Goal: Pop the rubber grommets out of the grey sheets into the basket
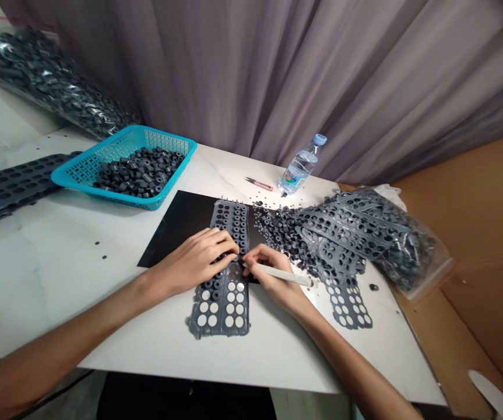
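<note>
A dark grey moulded rubber sheet [222,318] lies lengthwise before me, partly on a black mat [176,224]. Short rubber tubes [242,224] stand in its upper part, while round holes show white in the lower part. My left hand [203,256] rests across the sheet with fingers bent and thumb and fingertips close together at its middle; what they pinch is hidden. My right hand [275,271] is closed around a slim, pale, pen-like tool [284,274]. The tool's tip meets the sheet beside my left fingertips.
A blue basket [124,201] of rubber tubes stands at the back left, near a bulging clear bag [50,76] and more perforated sheets [10,181]. Rightward are loose rubber pieces [284,230], punched sheets [343,227] and another bag [412,262]. Small snips [260,184] lie near a water bottle [299,169].
</note>
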{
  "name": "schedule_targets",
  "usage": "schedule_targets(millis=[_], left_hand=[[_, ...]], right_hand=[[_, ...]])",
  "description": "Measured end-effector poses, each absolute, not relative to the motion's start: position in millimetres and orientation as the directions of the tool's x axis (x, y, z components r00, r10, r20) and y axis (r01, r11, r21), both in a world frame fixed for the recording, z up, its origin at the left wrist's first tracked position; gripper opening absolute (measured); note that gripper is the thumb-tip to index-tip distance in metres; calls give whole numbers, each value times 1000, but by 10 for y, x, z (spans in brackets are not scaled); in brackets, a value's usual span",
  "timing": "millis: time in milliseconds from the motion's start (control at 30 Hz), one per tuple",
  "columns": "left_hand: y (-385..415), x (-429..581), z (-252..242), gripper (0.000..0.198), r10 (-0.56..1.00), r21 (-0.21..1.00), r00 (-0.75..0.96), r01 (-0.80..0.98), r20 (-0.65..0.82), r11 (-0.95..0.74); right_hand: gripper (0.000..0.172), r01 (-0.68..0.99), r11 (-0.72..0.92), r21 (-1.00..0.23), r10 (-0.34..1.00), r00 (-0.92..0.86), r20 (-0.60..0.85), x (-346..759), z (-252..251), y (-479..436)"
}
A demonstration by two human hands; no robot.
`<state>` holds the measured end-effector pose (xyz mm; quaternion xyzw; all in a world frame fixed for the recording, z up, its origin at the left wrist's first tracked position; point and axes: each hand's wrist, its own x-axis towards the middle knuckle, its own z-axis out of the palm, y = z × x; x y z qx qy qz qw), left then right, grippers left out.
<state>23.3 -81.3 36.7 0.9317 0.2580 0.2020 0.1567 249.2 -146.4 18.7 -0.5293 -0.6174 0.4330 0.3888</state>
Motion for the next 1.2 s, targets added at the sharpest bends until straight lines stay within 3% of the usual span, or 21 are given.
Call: schedule_targets(millis=[333, 467, 600, 833, 1200], left_hand=[[-829, 264, 310, 18, 515, 352, 803, 409, 299, -842], [-867, 309, 213, 19, 613, 517, 712, 401, 343, -756], [-878, 319, 167, 14, 713, 690, 640, 377, 288, -617], [-758, 215, 247, 22, 658, 777, 736, 316, 162, -544], [-742, 202, 240, 26, 652, 782, 741, 310, 158, -541]], right_hand=[[14, 433, 136, -891, 983, -173, 66, 2504, 178, -1472], [14, 495, 165, -853, 980, -183, 84, 2493, 178, -1473], [14, 477, 136, -868, 985, -161, 66, 2486, 174, -1482], [9, 215, 7, -977, 994, -109, -17, 2497, 158, -1506], [8, 286, 45, -957, 992, -127, 8, 2468, 172, -1480]])
